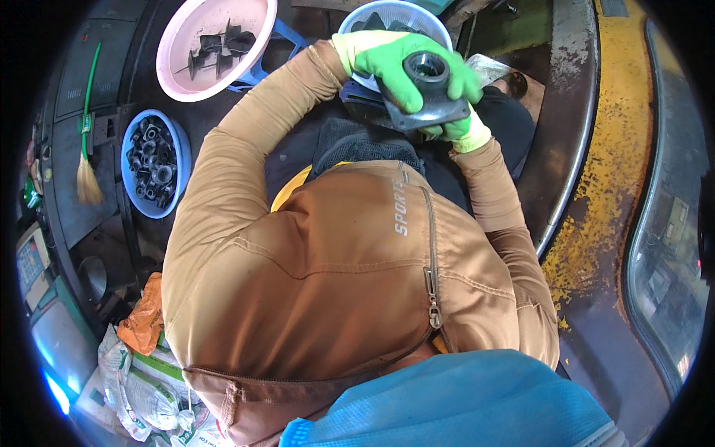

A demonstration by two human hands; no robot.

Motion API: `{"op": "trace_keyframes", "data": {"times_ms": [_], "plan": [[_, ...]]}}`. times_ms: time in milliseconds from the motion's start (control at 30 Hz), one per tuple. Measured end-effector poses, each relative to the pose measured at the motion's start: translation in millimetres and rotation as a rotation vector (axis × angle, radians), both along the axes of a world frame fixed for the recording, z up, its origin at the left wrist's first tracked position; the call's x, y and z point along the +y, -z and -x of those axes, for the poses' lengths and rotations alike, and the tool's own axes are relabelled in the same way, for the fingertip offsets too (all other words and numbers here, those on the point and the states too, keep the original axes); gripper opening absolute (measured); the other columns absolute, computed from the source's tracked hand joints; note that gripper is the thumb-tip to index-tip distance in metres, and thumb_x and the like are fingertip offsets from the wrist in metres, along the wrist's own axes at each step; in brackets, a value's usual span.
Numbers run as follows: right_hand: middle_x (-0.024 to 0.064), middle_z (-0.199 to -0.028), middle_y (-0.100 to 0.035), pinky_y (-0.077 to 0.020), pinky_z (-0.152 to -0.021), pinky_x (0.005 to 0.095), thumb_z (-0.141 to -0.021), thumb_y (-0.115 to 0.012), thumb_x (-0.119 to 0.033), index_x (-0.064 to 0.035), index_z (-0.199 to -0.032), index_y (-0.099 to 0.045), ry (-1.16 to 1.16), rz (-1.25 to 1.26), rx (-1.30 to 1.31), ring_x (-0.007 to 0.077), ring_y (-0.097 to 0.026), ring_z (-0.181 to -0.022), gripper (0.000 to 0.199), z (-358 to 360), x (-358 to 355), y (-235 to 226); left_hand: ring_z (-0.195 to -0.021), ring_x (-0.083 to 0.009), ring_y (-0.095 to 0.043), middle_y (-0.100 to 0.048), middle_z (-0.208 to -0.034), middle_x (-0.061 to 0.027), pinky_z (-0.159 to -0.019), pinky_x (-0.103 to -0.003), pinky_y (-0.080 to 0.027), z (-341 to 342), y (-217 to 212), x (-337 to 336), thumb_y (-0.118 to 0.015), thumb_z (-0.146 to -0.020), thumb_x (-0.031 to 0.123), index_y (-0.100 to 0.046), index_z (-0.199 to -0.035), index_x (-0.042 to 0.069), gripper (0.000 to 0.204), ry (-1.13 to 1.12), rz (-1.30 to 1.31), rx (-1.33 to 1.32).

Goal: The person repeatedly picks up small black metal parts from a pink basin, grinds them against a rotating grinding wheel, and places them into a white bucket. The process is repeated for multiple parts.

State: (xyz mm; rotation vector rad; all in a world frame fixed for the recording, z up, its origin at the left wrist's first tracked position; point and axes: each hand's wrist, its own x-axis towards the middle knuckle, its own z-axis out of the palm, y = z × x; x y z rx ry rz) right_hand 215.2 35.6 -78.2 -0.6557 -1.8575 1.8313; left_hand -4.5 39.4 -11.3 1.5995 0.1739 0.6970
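Observation:
A black part with a square flat flange and a round raised collar is held up in front of my chest. My left hand, in a green glove with a pale cuff, grips it from the left and over its top, thumb against the collar. On the other side my right hand, gloved alike, holds the flange from the right and below; some of its fingers are hidden behind the part. Just beyond my hands stands a blue-rimmed mesh basket with black pieces in it.
A tilted pink basin with black finned parts rests on a blue stool at the far left. Below it, a blue basin holds several black pieces. A worn yellow machine edge runs along my right. Sacks lie lower left.

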Motion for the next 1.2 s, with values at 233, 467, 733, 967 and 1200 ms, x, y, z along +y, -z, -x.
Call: {"op": "trace_keyframes", "data": {"times_ms": [233, 467, 733, 967, 1200], "plan": [[0.0090, -0.107, -0.066, -0.0528, -0.080, 0.0357, -0.078, -0.076, -0.009, -0.0026, -0.121, -0.056, 0.472, -0.516, 0.216, 0.0230, -0.065, -0.094, 0.048, 32.3, 19.3, -8.8, -0.121, -0.0299, -0.056, -0.056, -0.135, -0.0151, -0.103, -0.039, -0.045, -16.2, 3.0, -8.4, -0.086, -0.065, 0.032, -0.059, -0.126, 0.006, 0.071, -0.906, -0.342, 0.322], [0.0109, -0.106, -0.066, -0.0515, -0.084, 0.0361, -0.082, -0.070, -0.013, -0.0043, -0.115, -0.061, 0.621, -0.983, -0.028, 0.0267, -0.064, -0.096, 0.035, 32.8, 4.9, -5.0, -0.109, -0.0212, -0.063, -0.064, -0.124, -0.0092, -0.094, -0.035, -0.051, -58.6, 24.2, -28.9, -0.085, -0.071, 0.020, -0.066, -0.114, 0.005, 0.049, -1.217, -0.246, -0.023], [0.0099, -0.104, -0.067, -0.0538, -0.082, 0.0343, -0.076, -0.081, -0.016, -0.0020, -0.112, -0.062, 0.286, -0.661, 0.023, 0.0212, -0.065, -0.093, 0.044, 22.4, 15.5, -31.3, -0.106, -0.0197, -0.064, -0.067, -0.118, -0.0079, -0.092, -0.034, -0.052, -34.8, 9.0, -23.7, -0.083, -0.074, 0.018, -0.067, -0.113, 0.008, 0.044, -1.006, -0.218, 0.206], [0.0078, -0.113, -0.065, -0.0534, -0.085, 0.0324, -0.076, -0.082, -0.007, -0.0030, -0.122, -0.056, 0.186, -0.013, 0.175, 0.0176, -0.064, -0.098, 0.053, 19.3, 4.1, -23.2, -0.108, -0.0175, -0.062, -0.068, -0.117, -0.0065, -0.095, -0.034, -0.050, -22.4, 10.3, -21.3, -0.081, -0.074, 0.019, -0.067, -0.112, 0.007, 0.042, -0.753, -0.055, 0.162], [0.0085, -0.118, -0.062, -0.0495, -0.094, 0.0334, -0.079, -0.078, -0.009, -0.0056, -0.130, -0.053, -0.012, -0.100, 0.029, 0.0203, -0.060, -0.109, 0.057, 2.6, 1.1, -19.7, -0.109, -0.0190, -0.062, -0.068, -0.117, -0.0092, -0.100, -0.035, -0.046, -11.8, -3.0, -20.2, -0.079, -0.068, 0.015, -0.067, -0.111, 0.003, 0.046, -0.422, 0.057, 0.157]]}}
